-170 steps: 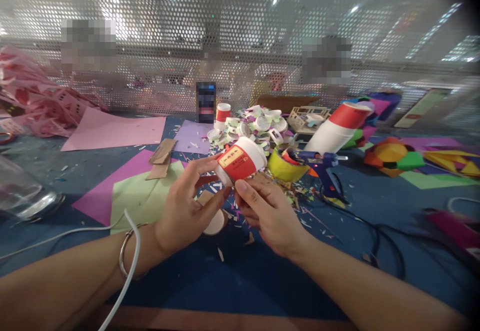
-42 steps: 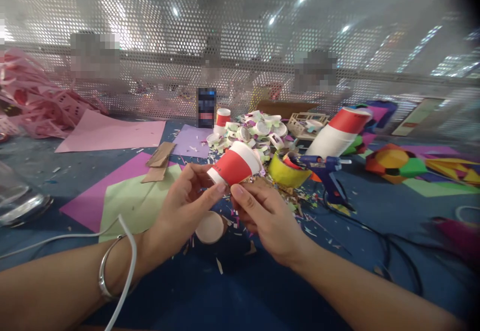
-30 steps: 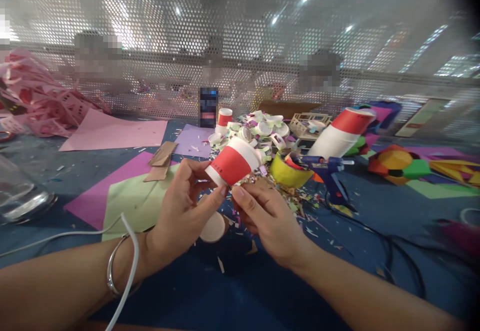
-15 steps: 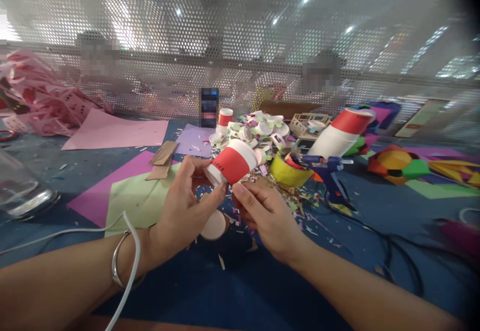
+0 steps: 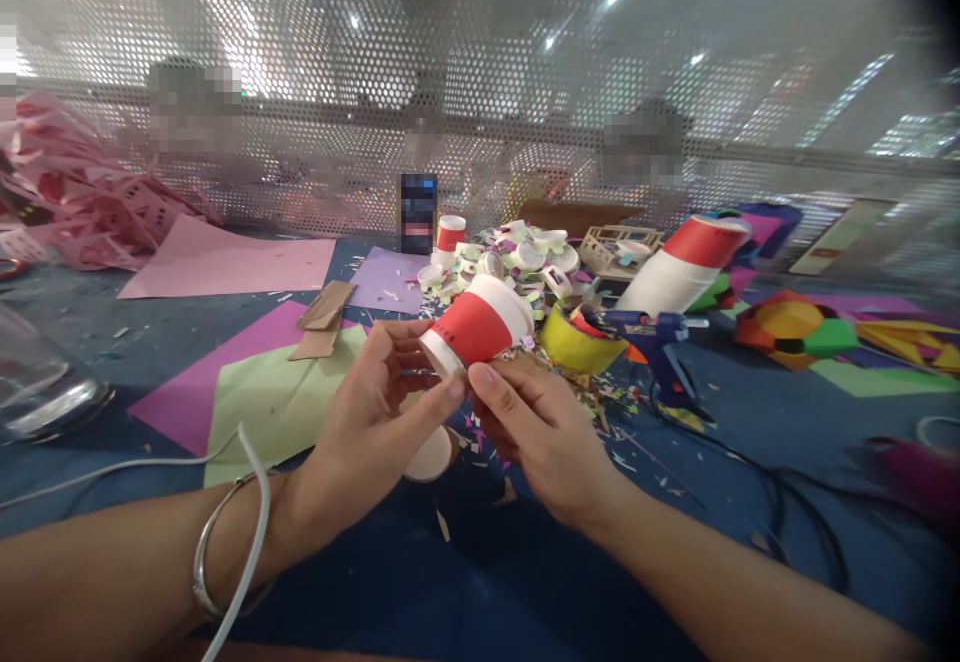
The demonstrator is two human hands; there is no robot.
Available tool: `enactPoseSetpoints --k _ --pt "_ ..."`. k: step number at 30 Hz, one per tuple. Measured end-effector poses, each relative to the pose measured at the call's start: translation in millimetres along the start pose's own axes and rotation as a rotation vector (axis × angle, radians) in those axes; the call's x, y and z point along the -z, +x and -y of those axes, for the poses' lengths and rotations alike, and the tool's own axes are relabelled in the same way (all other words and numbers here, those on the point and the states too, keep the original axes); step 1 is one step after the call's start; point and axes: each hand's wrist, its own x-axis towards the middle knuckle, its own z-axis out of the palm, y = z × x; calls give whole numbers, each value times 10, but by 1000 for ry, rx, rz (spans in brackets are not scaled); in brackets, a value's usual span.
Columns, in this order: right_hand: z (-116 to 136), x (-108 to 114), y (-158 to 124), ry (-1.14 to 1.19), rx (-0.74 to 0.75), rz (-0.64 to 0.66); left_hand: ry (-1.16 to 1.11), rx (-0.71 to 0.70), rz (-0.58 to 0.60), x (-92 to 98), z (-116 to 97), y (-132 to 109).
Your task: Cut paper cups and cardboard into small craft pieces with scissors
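Observation:
Between my two hands a red and white paper cup (image 5: 480, 324) is held tilted, its rim facing up and right. My left hand (image 5: 375, 402) has its fingers and thumb around the base end of the cup. On the near side, my right hand (image 5: 529, 422) pinches at the cup's lower edge with thumb and fingers; its other fingers are partly hidden. Below the hands lies a round white disc (image 5: 429, 455) on the blue table (image 5: 525, 582). A bracelet (image 5: 202, 567) is on my left wrist, and a white cable (image 5: 251, 562) crosses over it.
Behind the cup is a heap of small paper pieces (image 5: 529, 252). To the right stand a yellow roll (image 5: 574, 342), a blue glue gun (image 5: 667, 352) and stacked paper cups (image 5: 667, 267). A glass (image 5: 45, 382) and green paper (image 5: 277, 397) are left. Perforated metal (image 5: 480, 42) rises behind.
The cup has shifted slightly right and turned a little in my hands. My left hand has moved slightly with it; the right hand has hardly moved.

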Motion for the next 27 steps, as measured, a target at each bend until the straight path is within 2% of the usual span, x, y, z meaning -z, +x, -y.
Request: enactPoseSetpoints --k 4,8,14,18,21,27 --pt "-17 38 18 -50 2 -10 -159 104 -61 16 -6 15" --pt "-24 53 22 -70 6 -26 -148 171 -81 13 -6 30" --pt "1 11 2 -29 44 15 -189 133 -130 -5 -27 31" --pt "8 -6 -1 -23 89 30 -153 94 -87 17 -24 24" --pt "20 -7 -7 -59 117 22 -86 42 -78 31 -24 14" --pt "21 7 -19 -136 141 13 133 -63 -140 23 -33 25"
